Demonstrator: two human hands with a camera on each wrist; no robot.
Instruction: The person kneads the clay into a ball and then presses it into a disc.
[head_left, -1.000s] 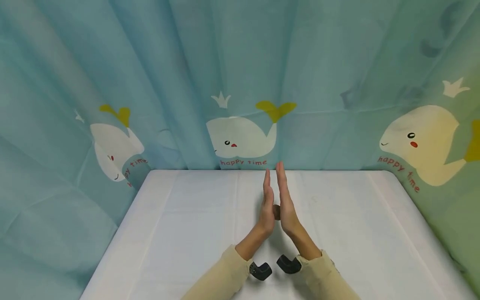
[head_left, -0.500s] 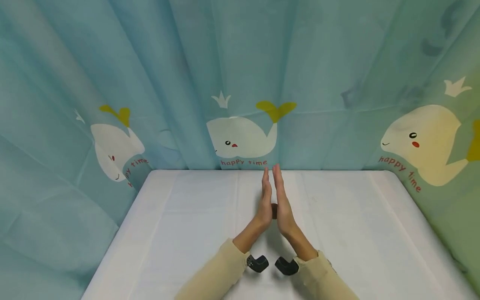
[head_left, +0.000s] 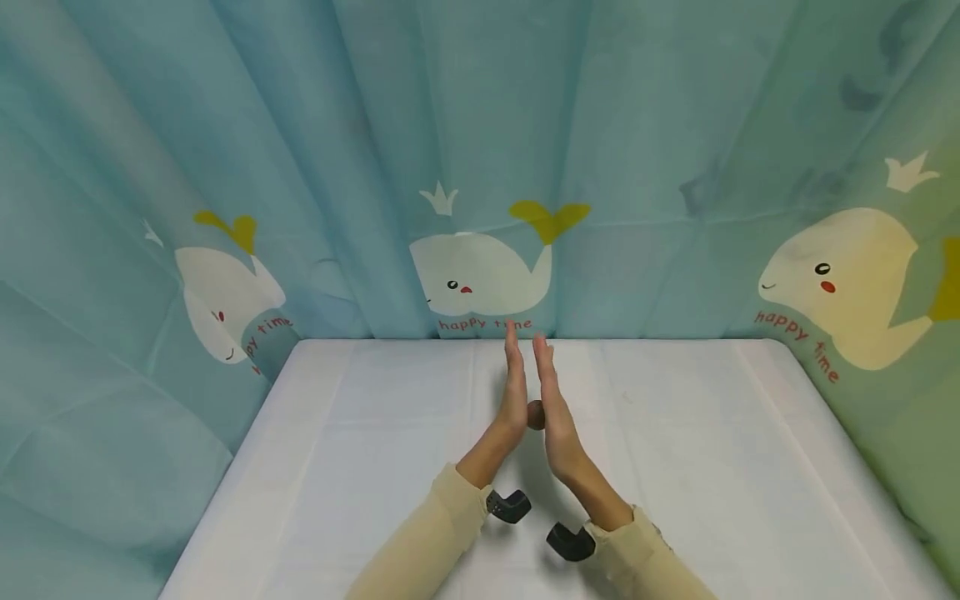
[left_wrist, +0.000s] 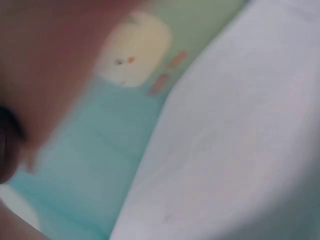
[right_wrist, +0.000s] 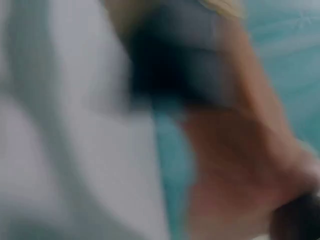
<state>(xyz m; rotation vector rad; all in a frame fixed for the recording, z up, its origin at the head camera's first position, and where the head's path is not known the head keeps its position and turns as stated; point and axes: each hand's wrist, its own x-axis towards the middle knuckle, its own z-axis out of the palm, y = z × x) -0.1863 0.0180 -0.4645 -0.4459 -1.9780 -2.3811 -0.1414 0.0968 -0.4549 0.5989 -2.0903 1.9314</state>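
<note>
A small round brown lump (head_left: 536, 415), like a ball of clay or dough, sits between my two palms in the head view. My left hand (head_left: 514, 396) presses it from the left with straight fingers pointing away from me. From the other side my right hand (head_left: 559, 429) presses it, its fingers straight too. The left fingertips reach a little farther forward than the right ones. In the left wrist view part of the lump (left_wrist: 6, 150) shows dark at the left edge; the right wrist view has it blurred, a dark lump (right_wrist: 299, 219) in the lower right corner.
Below the hands lies a white-covered table (head_left: 390, 467). A blue-green curtain (head_left: 645, 167) printed with whales hangs behind it and along both sides. Black wrist cameras (head_left: 509, 506) jut inward from both beige sleeves (head_left: 431, 533), close to each other.
Both hands and the brown lump have shifted slightly left. My left hand has slid forward against the right, which has moved back, so the left fingertips now lead.
</note>
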